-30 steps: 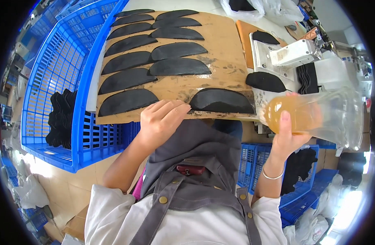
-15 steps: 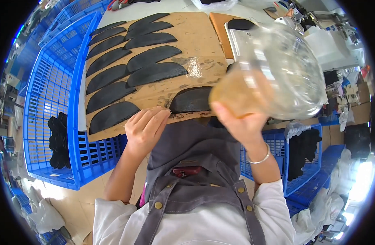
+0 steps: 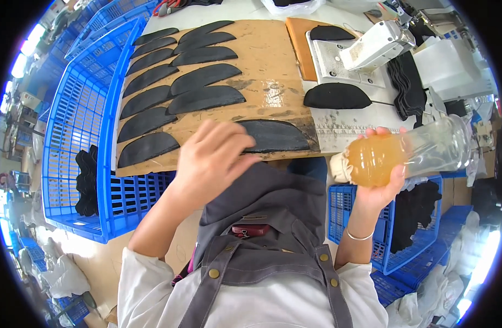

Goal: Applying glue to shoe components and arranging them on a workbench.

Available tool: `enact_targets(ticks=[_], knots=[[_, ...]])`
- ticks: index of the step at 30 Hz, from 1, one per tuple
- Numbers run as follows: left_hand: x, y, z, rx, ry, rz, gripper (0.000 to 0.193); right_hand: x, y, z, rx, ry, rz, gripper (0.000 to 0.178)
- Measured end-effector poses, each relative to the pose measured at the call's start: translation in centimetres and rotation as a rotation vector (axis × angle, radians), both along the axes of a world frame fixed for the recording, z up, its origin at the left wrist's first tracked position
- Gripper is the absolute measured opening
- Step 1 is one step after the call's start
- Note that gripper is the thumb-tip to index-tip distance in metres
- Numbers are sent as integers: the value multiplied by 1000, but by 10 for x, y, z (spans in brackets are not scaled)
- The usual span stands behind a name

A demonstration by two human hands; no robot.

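Note:
My right hand [image 3: 383, 188] is wrapped round a clear plastic bottle [image 3: 434, 146] of amber liquid. The bottle lies almost level in the air, its cloth-covered mouth [image 3: 342, 167] pointing left and slightly down. Over the cardboard's near edge, my left hand [image 3: 215, 156] has loosely bent fingers, thumb apart, and nothing visible in it. It hides the left end of a black half-moon piece [image 3: 278, 135] that looks shiny. Several similar black half-moon pieces [image 3: 207, 100] lie in two overlapping columns on the cardboard [image 3: 262, 49].
A white sewing machine [image 3: 376, 46] stands at the back right, with a black half-moon pad [image 3: 337, 96] before it. Stacked wavy black pieces [image 3: 406, 85] lie beside it. Blue crates stand left [image 3: 102, 180] and right [image 3: 390, 229] of me, holding black pieces.
My right hand has moved right and lowered with the bottle, uncovering the sewing machine and pad. My left hand has risen off the cardboard edge and shifted slightly right.

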State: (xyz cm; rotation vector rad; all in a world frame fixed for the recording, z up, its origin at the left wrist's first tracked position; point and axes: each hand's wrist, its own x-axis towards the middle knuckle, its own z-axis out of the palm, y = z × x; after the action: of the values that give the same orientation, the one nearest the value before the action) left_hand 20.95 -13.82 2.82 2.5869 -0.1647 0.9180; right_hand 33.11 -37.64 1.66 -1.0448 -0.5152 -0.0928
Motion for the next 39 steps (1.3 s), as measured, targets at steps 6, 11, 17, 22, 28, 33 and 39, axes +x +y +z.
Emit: enact_targets(ticks=[6,11,17,22,28,33,39], knots=[[33,-15,7,122,302,-161,26,-6,5,-14,-21,24,94,67],[36,-12,11,-41,323,-194,17,-11,6,-14,9,69,228,71],[41,-3,13,-356,377,-105,12,-15,29,-18,226,222,585,78],[41,17,25,-453,397,-32,14,-13,50,-20,181,304,709,77],[59,89,55,-407,4,319,15,-10,41,-25,176,339,696,75],[131,122,76,291,-403,452,13,-9,34,-20,267,306,738,79],[247,111,-8,635,23,446,8,-7,21,-13,332,277,730,82]])
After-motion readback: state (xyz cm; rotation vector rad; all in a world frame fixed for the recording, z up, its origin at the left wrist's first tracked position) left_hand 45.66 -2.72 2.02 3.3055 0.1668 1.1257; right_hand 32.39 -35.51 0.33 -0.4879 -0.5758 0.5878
